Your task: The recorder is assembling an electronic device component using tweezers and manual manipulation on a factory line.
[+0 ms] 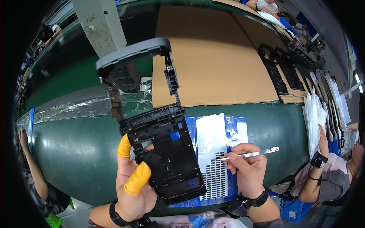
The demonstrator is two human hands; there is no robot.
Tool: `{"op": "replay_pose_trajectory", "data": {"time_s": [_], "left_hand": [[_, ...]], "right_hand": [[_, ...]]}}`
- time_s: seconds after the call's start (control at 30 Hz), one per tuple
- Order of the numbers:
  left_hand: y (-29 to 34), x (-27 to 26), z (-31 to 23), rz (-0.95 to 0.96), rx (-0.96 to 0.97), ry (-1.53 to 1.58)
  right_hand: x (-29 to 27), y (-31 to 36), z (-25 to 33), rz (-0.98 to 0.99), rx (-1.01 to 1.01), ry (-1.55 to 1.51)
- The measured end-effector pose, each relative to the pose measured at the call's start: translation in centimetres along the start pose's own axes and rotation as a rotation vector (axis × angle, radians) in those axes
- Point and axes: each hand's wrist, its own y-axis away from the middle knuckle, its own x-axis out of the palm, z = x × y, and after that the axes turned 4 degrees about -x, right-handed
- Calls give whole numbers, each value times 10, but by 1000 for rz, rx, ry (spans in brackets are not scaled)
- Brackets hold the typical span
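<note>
A black plastic housing [163, 155] with an open frame and a rounded grey bar at its far end stands tilted in my left hand [135, 190]. Yellow finger cots cover the thumb and a finger of that hand, which grips the housing's left edge. In my right hand [249, 171] is a pair of metal tweezers [262, 152], pinched between thumb and fingers. Their tips are at the upper rows of small black rectangular pads [215, 180] on a white sheet [210, 131]. Whether the tips hold a pad is too small to tell. Under the sheet lies blue plastic film [230, 127].
A large brown cardboard sheet [213, 57] covers the far part of the green table [273, 129]. Black plastic frames [277, 78] lie on its right side. White bags and sheets [315, 114] stand at the right, beside a co-worker's arm [313, 186]. Another person's arm [36, 171] is at the left.
</note>
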Motion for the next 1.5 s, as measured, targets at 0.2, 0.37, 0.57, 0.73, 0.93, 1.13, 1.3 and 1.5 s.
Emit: {"op": "replay_pose_trajectory", "data": {"time_s": [0.2, 0.37, 0.57, 0.73, 0.93, 1.13, 1.3, 1.5], "left_hand": [[-8, 3, 4, -127, -55, -66], [-7, 4, 2, -86, -53, -130], [-9, 5, 3, -97, -81, -119], [-5, 1, 4, -89, -105, -116], [-3, 3, 6, -27, -237, -48], [1, 2, 4, 5, -300, 58], [2, 4, 2, 19, -320, 56], [1, -1, 5, 22, -317, 63]], "right_hand": [[-5, -2, -2, -40, -10, 46], [-3, -1, -1, -24, -3, 23], [-3, -2, -2, -27, 0, 52], [2, 3, 12, 45, 41, -50], [43, 15, 38, 368, -159, -20], [61, 11, 20, 255, -50, -77], [57, 13, 20, 244, -33, -54], [57, 12, 12, 320, -100, -90]]}}
